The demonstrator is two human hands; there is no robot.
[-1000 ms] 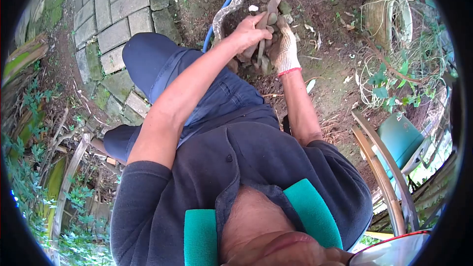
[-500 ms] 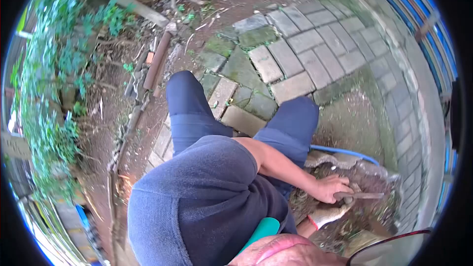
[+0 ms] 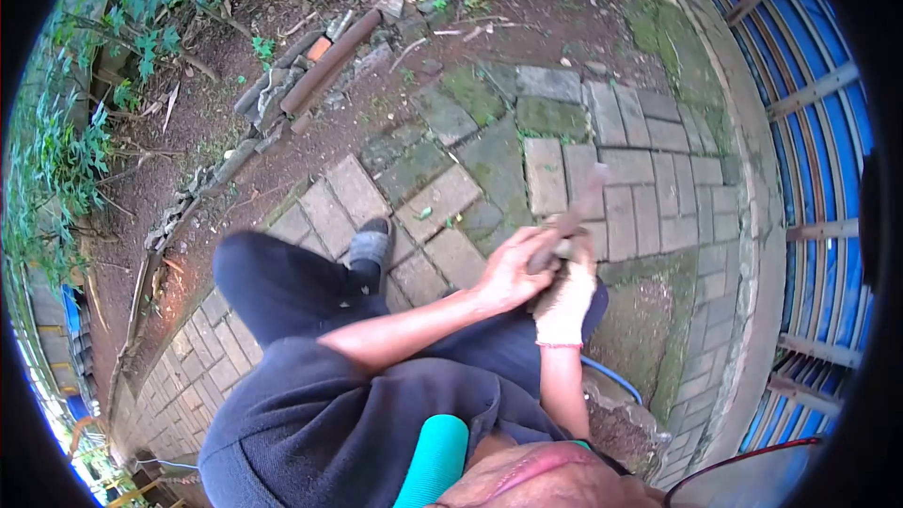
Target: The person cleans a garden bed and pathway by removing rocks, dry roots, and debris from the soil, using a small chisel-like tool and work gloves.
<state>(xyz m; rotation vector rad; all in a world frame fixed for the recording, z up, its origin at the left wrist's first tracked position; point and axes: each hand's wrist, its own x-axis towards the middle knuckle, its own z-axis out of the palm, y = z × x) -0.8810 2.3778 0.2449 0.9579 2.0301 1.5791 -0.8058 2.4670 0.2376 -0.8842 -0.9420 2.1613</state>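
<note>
Tool: a long, flat-bladed tool, motion-blurred, held near the scene's centre, above the paving. Its blade points far and slightly right; the handle end lies nearer.
Left grip: the bare left hand is closed around the handle end.
Right grip: the right hand, in a pale knit glove with a red cuff, has its fingers against the tool. Whether they clench it cannot be told.
Lump: a small pale lump shows between the hands, beside the tool; its nature is unclear.
Reason for hold: judged as control from the handle by the bare hand, with the glove likely guarding the fingers nearer the blade.
Knees: the left knee is bent out to the left; the right knee lies just beside the glove. The low posture appears to keep the work close to the body.
Foot: one grey-covered foot rests on the paving.
Hose: a blue hose runs near right of the gloved arm.
Surroundings: a brown tube-like piece edges the soil at far left; blue fencing stands at right.
Change from earlier frame: the view has turned. The hands were over soil beyond the hose; they are now over the right leg and paving, and the foot has come into view.
</note>
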